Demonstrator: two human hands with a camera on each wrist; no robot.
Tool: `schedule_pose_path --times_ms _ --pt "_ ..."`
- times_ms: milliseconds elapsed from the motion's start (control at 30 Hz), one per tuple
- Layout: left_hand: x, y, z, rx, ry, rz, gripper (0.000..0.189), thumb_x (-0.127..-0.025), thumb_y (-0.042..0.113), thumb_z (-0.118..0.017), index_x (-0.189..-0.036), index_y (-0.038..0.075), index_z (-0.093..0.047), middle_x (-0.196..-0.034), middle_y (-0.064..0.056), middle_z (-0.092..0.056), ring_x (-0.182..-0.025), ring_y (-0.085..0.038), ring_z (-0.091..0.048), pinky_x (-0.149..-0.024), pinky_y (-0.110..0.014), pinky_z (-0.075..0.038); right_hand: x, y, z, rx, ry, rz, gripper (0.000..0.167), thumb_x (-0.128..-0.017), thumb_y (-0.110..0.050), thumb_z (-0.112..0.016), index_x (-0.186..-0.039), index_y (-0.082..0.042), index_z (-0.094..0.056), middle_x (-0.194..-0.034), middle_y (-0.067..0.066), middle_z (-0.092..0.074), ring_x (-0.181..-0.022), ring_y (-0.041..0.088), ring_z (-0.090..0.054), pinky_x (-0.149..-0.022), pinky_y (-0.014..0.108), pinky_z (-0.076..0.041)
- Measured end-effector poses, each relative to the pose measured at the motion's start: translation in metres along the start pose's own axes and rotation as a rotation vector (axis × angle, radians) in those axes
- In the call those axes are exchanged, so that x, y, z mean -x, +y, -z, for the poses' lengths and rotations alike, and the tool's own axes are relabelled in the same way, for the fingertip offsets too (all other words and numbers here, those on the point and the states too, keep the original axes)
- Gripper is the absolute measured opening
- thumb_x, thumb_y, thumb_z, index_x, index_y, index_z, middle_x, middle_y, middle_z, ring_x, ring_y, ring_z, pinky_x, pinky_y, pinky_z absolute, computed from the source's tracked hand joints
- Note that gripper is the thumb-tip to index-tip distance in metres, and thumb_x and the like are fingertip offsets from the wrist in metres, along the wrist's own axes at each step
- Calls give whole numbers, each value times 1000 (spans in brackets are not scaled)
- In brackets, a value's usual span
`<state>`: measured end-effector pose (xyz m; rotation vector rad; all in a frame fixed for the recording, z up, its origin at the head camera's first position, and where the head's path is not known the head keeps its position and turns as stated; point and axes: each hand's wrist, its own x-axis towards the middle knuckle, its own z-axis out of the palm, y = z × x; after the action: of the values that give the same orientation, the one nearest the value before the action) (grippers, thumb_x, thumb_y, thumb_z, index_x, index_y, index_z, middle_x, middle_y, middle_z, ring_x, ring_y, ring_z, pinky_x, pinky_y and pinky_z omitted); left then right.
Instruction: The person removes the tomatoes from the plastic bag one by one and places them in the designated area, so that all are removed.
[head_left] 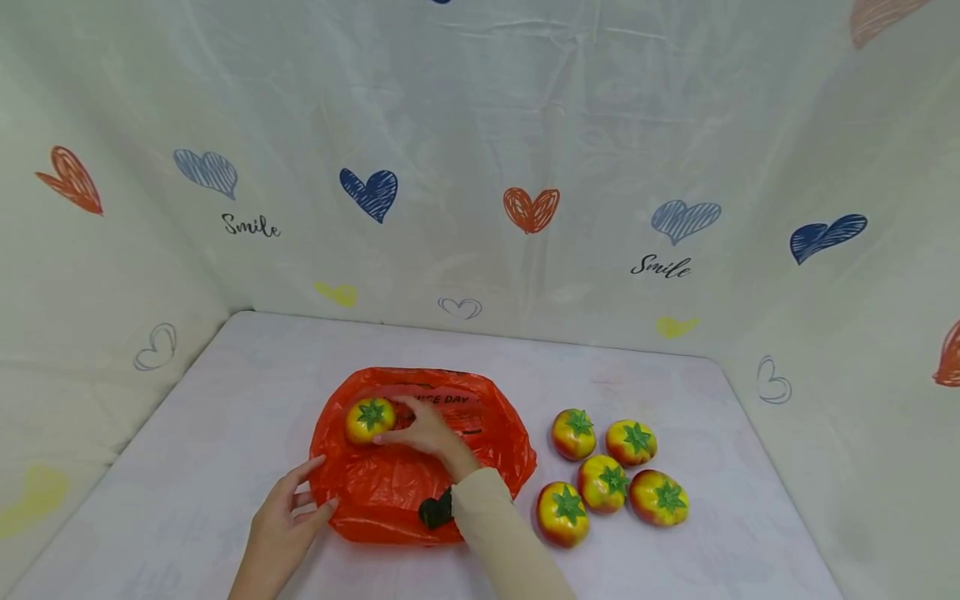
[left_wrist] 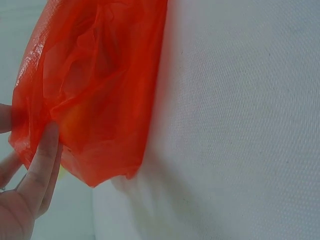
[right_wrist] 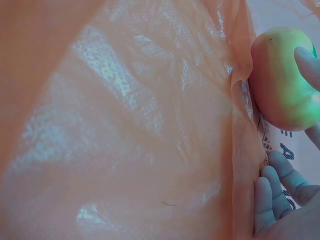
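A red plastic bag (head_left: 405, 487) lies spread on the table with its mouth facing up. My left hand (head_left: 281, 521) holds the bag's left rim, and in the left wrist view its fingers (left_wrist: 40, 170) lie on both sides of the film. Over the bag's opening, toward the left, my right hand (head_left: 423, 429) grips an artificial tomato (head_left: 370, 419), yellow and red with a green star-shaped top. The right wrist view shows the thumb on that tomato (right_wrist: 282, 80), while the other fingers curl below it near the bag's printed film.
Several similar artificial tomatoes (head_left: 602, 483) lie grouped on the white table (head_left: 645, 567) to the right of the bag. Behind the table hangs a pale curtain (head_left: 465, 258) printed with hearts. A dark wrist strap (head_left: 435, 511) shows by the right sleeve.
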<state>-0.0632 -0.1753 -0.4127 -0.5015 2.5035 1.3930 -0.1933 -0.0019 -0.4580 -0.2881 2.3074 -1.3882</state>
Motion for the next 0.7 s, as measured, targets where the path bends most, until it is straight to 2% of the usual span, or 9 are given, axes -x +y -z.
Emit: schedule_pose_path --times_ms 700 --pt "-4 0 -1 6 -15 35 64 -88 15 -61 -143 11 -29 -138 -24 -32 -111 -38 -46 -84 -41 -55 -4 -7 -5 112 17 -52 67 -77 -39 -73 -136 -27 -45 -134 7 -44 -122 29 -38 -99 50 -43"
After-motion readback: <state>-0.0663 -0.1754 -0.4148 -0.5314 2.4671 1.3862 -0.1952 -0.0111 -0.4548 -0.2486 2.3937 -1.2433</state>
